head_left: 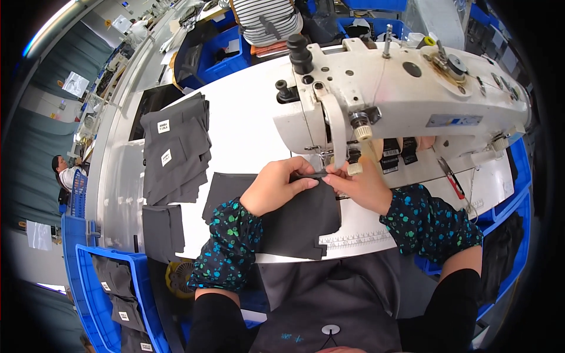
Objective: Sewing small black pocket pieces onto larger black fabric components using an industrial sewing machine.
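The left hand [275, 187] pinches the top edge of a dark grey fabric piece [300, 220], fingers curled over it; the right hand [360, 183] grips the same edge just beside it, right under the needle of the white sewing machine [406, 94]. The fabric lies flat on the white tabletop [247, 129], its lower edge reaching the front rim. To the left sits a stack of grey cut pieces [175, 150] with white tags, and a blue bin [94, 288] holds more.
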A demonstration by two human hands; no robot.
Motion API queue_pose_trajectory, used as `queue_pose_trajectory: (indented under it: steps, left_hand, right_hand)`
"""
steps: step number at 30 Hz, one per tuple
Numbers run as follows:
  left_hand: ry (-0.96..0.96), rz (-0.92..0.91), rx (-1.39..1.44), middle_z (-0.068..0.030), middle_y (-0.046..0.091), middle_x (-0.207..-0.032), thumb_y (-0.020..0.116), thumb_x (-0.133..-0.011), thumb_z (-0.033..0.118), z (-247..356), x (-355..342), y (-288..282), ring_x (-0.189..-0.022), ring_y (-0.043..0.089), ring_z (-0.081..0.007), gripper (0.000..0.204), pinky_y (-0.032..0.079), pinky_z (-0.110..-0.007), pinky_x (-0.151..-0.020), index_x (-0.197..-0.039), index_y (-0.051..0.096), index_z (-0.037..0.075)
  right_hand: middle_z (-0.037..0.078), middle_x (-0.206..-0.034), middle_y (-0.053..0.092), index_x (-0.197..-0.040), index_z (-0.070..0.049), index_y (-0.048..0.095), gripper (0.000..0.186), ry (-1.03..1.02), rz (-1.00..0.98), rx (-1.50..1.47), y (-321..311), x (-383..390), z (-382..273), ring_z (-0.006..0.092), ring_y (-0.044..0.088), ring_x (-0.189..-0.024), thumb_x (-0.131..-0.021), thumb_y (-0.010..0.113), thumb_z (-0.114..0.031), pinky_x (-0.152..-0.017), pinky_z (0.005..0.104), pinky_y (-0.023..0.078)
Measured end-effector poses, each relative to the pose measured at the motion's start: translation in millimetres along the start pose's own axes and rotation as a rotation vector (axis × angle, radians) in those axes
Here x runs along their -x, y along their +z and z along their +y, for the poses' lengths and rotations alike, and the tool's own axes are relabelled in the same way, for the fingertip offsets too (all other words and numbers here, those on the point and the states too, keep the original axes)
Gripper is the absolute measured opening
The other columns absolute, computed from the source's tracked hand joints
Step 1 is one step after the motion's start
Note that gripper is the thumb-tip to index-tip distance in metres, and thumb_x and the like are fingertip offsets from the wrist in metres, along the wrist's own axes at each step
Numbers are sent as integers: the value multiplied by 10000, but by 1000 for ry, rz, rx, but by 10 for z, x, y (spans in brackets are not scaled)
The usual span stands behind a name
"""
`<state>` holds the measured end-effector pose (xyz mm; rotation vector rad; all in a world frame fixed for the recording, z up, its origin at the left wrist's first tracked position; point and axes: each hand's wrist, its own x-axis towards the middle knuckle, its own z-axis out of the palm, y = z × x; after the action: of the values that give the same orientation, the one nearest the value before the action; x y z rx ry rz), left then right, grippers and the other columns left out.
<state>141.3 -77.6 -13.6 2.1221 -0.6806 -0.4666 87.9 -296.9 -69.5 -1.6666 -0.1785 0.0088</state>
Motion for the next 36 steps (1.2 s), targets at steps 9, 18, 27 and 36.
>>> queue_pose_trajectory:
  steps: [9,18,27,36]
  left_hand:
    - [296,286,-482,-41,694,-872,777,-804,171,152,93,108,-840,658,-274,149,496,-385,-796,-919,714,99]
    - [576,448,-710,12,690,-963,758,-803,131,185,58,240,-873,645,-174,147,477,-365,-829,-941,721,101]
    - [202,316,-118,-150,646,-907,669,-944,96,-7,119,193,-840,604,-336,103,493,-379,-767,-969,655,-3]
    - [-64,-132,238,-29,693,-988,696,-987,240,214,182,-51,-941,608,-117,244,485,-298,-853,-1056,681,7]
  right_hand:
    - [37,-800,688,-984,55,700,163,236,-34,-189,-37,87,-187,72,644,-694,-923,729,-94,-624,227,543]
    - [19,-715,648,-805,13,638,208,274,-62,-186,-118,76,-203,57,619,-626,-919,747,-123,-561,227,527]
    - [2,-776,654,-999,40,677,172,134,-155,-247,-40,29,-36,53,606,-645,-954,707,-123,-583,217,515]
    - [9,-797,667,-999,27,696,127,-45,-277,-210,22,-37,14,64,614,-667,-944,699,-87,-599,225,530]
